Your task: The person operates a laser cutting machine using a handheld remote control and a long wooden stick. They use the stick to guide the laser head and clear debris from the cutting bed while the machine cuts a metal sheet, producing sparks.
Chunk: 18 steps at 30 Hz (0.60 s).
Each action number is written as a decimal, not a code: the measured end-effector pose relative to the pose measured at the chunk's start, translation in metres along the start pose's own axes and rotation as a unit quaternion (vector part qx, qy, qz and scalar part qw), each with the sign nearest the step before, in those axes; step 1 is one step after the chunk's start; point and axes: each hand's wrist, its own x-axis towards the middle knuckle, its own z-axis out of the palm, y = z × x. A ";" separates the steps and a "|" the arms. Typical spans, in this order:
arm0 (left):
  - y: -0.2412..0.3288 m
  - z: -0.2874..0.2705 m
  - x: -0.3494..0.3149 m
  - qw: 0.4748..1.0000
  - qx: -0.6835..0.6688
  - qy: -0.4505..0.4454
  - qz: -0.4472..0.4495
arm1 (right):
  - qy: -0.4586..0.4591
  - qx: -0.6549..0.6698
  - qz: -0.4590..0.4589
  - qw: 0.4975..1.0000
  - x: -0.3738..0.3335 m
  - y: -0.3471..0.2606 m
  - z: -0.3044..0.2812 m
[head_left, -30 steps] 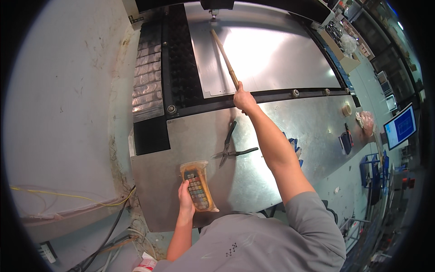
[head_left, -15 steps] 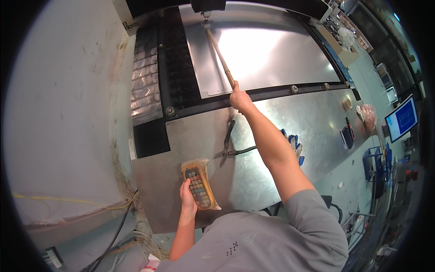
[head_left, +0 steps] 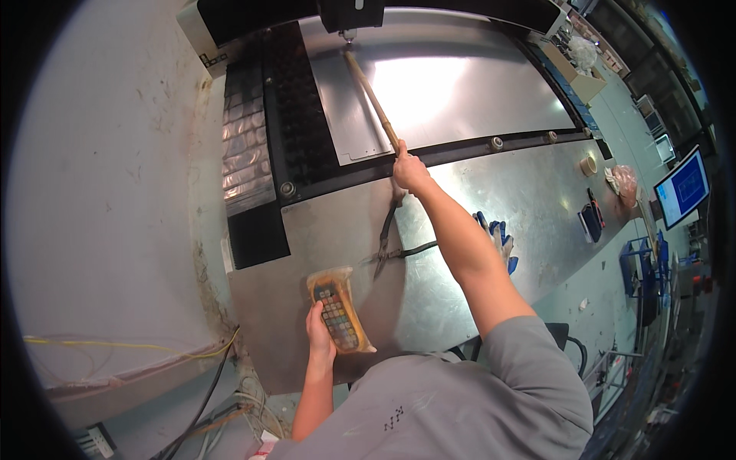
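My left hand (head_left: 318,331) grips a handheld remote control (head_left: 335,314) with rows of buttons, wrapped in a yellowed clear plastic sleeve. My right hand (head_left: 410,170) reaches forward, its fingers wrapped round a long wooden stick (head_left: 372,98). The stick slants over a large shiny metal sheet (head_left: 491,92) on the machine bed. Its far tip lies just below the nozzle of the dark machine head (head_left: 349,34); whether the tip touches the nozzle or the sheet, I cannot tell. Below my right forearm, black-handled cutters (head_left: 389,249) lie open on the metal tabletop (head_left: 307,230).
Blue and white gloves (head_left: 500,244) lie right of my forearm. Farther right are a tape roll (head_left: 588,166), a red-and-black tool beside a dark pad (head_left: 592,220), crumpled plastic (head_left: 625,186) and a monitor (head_left: 682,188). A dark gantry (head_left: 460,17) spans the far side; a wall (head_left: 107,169) stands left.
The view has shifted slightly, and the gantry with its head sits a little lower in the picture. Both hands keep their holds on the remote control and the stick.
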 end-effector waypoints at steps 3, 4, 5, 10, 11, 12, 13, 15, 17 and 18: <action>0.001 0.002 -0.001 1.000 0.008 -0.008 0.006 | 0.000 -0.006 -0.004 1.000 -0.009 0.007 -0.004; 0.001 0.002 -0.001 1.000 0.011 -0.005 -0.005 | 0.002 -0.005 -0.004 1.000 -0.013 0.007 -0.005; 0.001 0.003 -0.001 1.000 0.009 -0.010 -0.006 | 0.005 -0.003 -0.005 1.000 -0.017 0.006 -0.007; -0.004 0.003 0.001 1.000 0.012 -0.013 -0.009 | -0.026 0.034 0.011 0.999 -0.041 0.005 -0.017; -0.005 0.002 0.001 1.000 0.013 -0.015 -0.009 | -0.027 0.032 0.008 0.999 -0.046 0.006 -0.019; -0.006 0.001 0.002 1.000 0.010 -0.027 0.002 | -0.029 0.034 0.006 0.999 -0.050 0.007 -0.020; -0.007 0.000 0.003 1.000 0.017 -0.020 -0.011 | -0.027 0.028 0.003 0.999 -0.054 0.008 -0.021; -0.008 -0.002 0.004 0.999 0.022 -0.027 -0.015 | -0.027 0.023 0.010 0.999 -0.061 0.010 -0.020; -0.009 -0.002 0.002 0.999 0.019 -0.023 -0.022 | -0.025 0.027 0.001 0.999 -0.068 0.013 -0.018; -0.009 -0.002 0.002 0.999 0.012 -0.031 -0.015 | -0.028 0.032 0.005 0.999 -0.071 0.015 -0.017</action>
